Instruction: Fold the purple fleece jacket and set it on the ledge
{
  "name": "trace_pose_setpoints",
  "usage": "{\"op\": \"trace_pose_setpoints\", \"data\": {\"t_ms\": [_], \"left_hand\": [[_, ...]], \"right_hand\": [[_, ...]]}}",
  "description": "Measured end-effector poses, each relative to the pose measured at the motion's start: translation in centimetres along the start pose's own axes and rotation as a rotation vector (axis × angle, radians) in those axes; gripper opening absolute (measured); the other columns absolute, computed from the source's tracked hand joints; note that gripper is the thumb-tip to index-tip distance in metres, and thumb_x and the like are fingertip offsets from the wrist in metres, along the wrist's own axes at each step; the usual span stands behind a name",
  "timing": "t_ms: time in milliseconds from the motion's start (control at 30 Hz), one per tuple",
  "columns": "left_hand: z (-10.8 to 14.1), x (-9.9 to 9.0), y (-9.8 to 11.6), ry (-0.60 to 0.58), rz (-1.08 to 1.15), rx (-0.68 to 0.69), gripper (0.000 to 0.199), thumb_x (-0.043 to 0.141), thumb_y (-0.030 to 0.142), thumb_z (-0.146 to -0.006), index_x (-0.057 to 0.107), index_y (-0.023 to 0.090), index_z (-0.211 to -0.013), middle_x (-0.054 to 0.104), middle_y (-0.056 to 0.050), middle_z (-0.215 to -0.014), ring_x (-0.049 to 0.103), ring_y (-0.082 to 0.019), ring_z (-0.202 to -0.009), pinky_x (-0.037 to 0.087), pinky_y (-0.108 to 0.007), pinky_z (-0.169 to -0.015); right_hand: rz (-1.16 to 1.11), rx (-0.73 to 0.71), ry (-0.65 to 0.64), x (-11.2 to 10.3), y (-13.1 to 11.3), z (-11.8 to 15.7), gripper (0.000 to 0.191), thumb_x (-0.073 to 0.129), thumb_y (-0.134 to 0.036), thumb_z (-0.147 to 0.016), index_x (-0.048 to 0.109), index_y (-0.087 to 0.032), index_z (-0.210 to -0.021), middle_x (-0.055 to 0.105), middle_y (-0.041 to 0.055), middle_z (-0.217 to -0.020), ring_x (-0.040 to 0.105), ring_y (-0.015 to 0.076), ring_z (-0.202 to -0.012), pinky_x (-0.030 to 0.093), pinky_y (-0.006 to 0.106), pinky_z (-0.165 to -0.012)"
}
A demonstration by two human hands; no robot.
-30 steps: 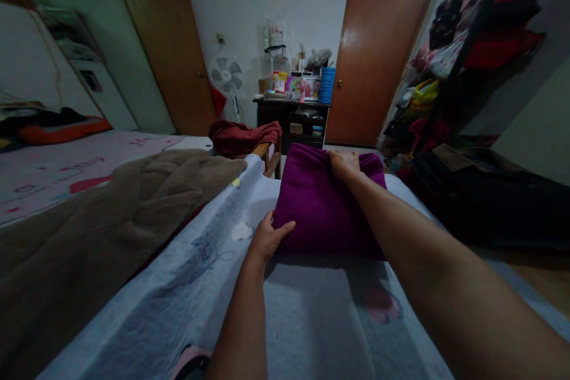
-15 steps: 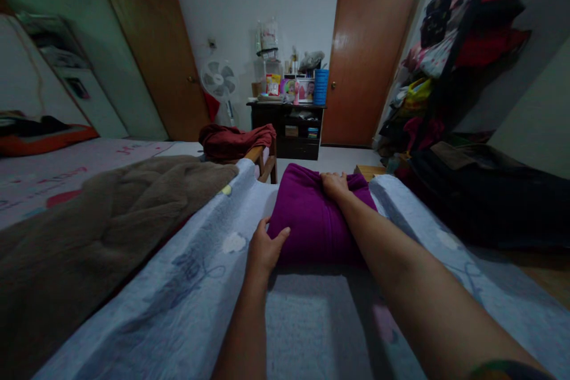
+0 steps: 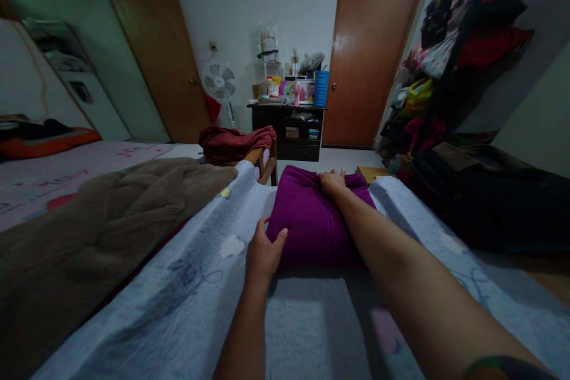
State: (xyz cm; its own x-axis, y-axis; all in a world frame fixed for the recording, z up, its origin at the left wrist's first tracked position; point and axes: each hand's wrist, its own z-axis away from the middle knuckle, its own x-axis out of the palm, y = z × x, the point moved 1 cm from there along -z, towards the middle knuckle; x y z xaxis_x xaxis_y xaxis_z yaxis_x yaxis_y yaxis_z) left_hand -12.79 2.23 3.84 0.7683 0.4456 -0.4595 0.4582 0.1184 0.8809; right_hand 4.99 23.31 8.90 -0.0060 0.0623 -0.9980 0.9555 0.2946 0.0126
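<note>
A folded purple garment [image 3: 300,214] lies in a thick bundle near the far end of the bed, on the blue-grey patterned blanket [image 3: 307,320]. At its near left corner, my left hand [image 3: 262,252] holds the edge, thumb on top and fingers along the side, partly hidden. My right hand [image 3: 332,183] reaches across to the top far edge of the bundle and rests on it with the fingers extended and somewhat apart. The right forearm covers part of the garment's right side.
A brown fleece blanket [image 3: 146,208] spreads to the left. Past the bed's end are a wooden chair draped with dark red cloth [image 3: 238,143], a fan [image 3: 220,82] and a dark cabinet [image 3: 285,148]. Dark clothing [image 3: 494,199] is piled at the right.
My right hand has shifted slightly left and its fingertips have lifted a little at the garment's far edge. The left hand and the bundle stay nearly the same.
</note>
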Motion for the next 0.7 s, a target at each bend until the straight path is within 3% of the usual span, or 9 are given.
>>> {"op": "trace_pose_setpoints", "data": {"t_ms": [167,300,400,467,533,600,700], "left_hand": [[0.6,0.1,0.9,0.056,-0.113,0.024,0.051,0.062,0.039,-0.082,0.051,0.023,-0.128,0.065,-0.013,-0.12,0.061,-0.03,-0.111,0.044,-0.04,-0.094],[1.2,0.4,2.1,0.236,-0.338,0.221,0.043,0.059,0.028,-0.083,0.056,0.019,-0.125,0.061,-0.014,-0.125,0.055,-0.032,-0.117,0.04,-0.046,-0.099],[1.9,1.1,3.3,0.298,-0.384,0.377,0.032,0.049,0.021,-0.089,0.063,0.021,-0.117,0.06,-0.011,-0.128,0.051,-0.03,-0.121,0.033,-0.047,-0.105],[2.5,1.8,4.2,0.232,-0.351,0.499,0.033,0.04,0.02,-0.093,0.064,0.023,-0.117,0.06,-0.008,-0.13,0.049,-0.026,-0.125,0.031,-0.045,-0.108],[3.1,2.6,4.9,0.12,-0.338,0.606,0.038,0.034,0.021,-0.096,0.062,0.024,-0.121,0.058,-0.005,-0.134,0.044,-0.023,-0.131,0.028,-0.045,-0.111],[3.6,3.5,5.2,0.018,-0.363,0.642,0.038,0.035,0.025,-0.097,0.06,0.025,-0.126,0.057,-0.004,-0.137,0.038,-0.024,-0.136,0.024,-0.047,-0.113],[4.1,4.5,4.9,-0.061,-0.432,0.588,0.039,0.044,0.036,-0.095,0.057,0.029,-0.13,0.053,-0.003,-0.141,0.034,-0.03,-0.138,0.023,-0.053,-0.113]], "right_hand": [[0.018,0.061,0.064,0.4,0.3,0.5,0.043,0.029,-0.023,-0.095,0.055,-0.02,-0.13,0.052,0.0163,-0.136,0.037,0.0334,-0.13,0.005,0.061,-0.109],[0.036,0.149,0.138,-1.5,0.4,1.5,0.053,0.045,-0.038,-0.092,0.038,-0.02,-0.142,0.031,0.0163,-0.151,0.023,0.0356,-0.138,0.009,0.06,-0.109],[0.01,0.134,0.081,-3.6,-0.1,3.9,0.05,0.049,-0.043,-0.09,0.045,-0.021,-0.136,0.036,0.0168,-0.148,0.032,0.0365,-0.134,0.023,0.059,-0.105],[-0.043,0.036,0.003,-4.6,-0.5,6.5,0.043,0.043,-0.041,-0.092,0.051,-0.023,-0.13,0.046,0.0168,-0.139,0.043,0.036,-0.125,0.034,0.057,-0.098],[-0.084,-0.041,-0.002,-4.9,-1.1,9.5,0.042,0.036,-0.039,-0.094,0.049,-0.025,-0.132,0.048,0.0159,-0.138,0.046,0.0356,-0.123,0.039,0.055,-0.094],[-0.118,-0.06,-0.023,-4.4,-1.6,12.2,0.044,0.033,-0.038,-0.095,0.047,-0.025,-0.135,0.046,0.0149,-0.141,0.046,0.0341,-0.123,0.039,0.055,-0.095],[-0.153,-0.039,-0.072,-2.6,-2.2,14.5,0.048,0.028,-0.046,-0.097,0.045,-0.026,-0.138,0.042,0.0119,-0.147,0.038,0.0325,-0.132,0.03,0.061,-0.103]]}}
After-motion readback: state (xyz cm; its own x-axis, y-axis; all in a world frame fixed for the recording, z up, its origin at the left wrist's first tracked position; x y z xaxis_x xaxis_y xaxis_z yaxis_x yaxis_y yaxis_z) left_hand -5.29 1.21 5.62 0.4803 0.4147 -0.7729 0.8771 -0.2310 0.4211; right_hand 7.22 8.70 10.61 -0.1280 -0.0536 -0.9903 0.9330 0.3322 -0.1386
